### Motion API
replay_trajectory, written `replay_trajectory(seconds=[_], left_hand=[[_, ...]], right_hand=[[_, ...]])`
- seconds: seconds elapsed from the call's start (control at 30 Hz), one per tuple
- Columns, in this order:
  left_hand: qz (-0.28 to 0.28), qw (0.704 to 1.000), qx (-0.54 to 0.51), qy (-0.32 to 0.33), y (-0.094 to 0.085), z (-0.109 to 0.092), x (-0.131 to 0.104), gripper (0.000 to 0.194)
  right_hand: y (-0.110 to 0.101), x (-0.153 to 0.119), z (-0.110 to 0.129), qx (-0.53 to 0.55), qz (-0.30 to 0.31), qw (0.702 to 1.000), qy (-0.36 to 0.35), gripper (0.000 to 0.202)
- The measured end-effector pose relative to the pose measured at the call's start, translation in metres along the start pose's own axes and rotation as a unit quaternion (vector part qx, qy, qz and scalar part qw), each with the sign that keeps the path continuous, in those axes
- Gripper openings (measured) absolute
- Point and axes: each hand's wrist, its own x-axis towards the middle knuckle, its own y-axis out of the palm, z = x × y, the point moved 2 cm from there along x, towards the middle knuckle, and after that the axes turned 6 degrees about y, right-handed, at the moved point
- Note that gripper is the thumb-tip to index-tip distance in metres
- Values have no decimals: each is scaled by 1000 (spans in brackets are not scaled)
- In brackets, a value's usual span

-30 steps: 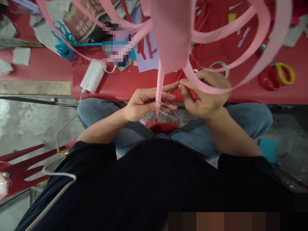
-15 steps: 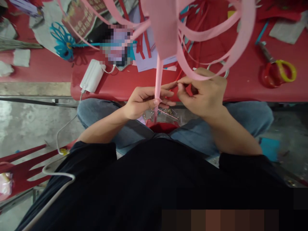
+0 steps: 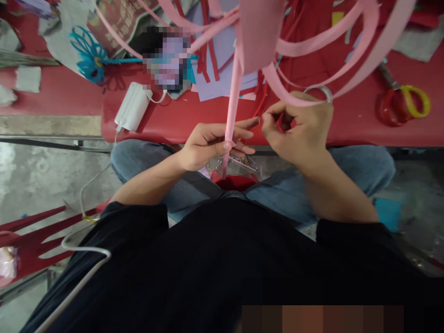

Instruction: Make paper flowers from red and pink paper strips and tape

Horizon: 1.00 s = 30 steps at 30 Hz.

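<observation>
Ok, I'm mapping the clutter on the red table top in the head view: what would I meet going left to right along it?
Teal paper flower → white power bank → purple paper sheets → tape roll → scissors with red and yellow handles.

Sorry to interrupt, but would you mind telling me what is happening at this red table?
A seated person is working on a pink paper flower. The left hand grips its pink stem upright over the lap, while the right hand pinches one of the long pink paper strips that loop out from the top. On the red table beyond lie scissors, a white charger, a blue paper flower and paper scraps.
</observation>
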Motion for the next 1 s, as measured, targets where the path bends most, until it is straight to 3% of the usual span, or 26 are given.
replay_trajectory(seconds=[0.33,0.47,0.6,0.8,0.93,1.0], left_hand=[[2,1000,-1,-13,1,0,0,45],[-19,1000,1,7,0,0,2,46],[-37,999,3,8,-1,4,5,55],[-38,999,10,-10,0,12,0,68],[-36,999,14,7,0,17,-1,62],[-43,999,18,6,-1,19,0,60]], right_hand=[[1,2,0,-17,-8,1000,-6,21],[0,8,-3,42,-66,997,22,21],[-4,2,17,75,-112,991,10,13],[-1,-17,41,22,-81,993,-80,4],[5,-24,40,-15,-27,998,-61,4],[8,-25,41,-3,-36,997,-76,2]])
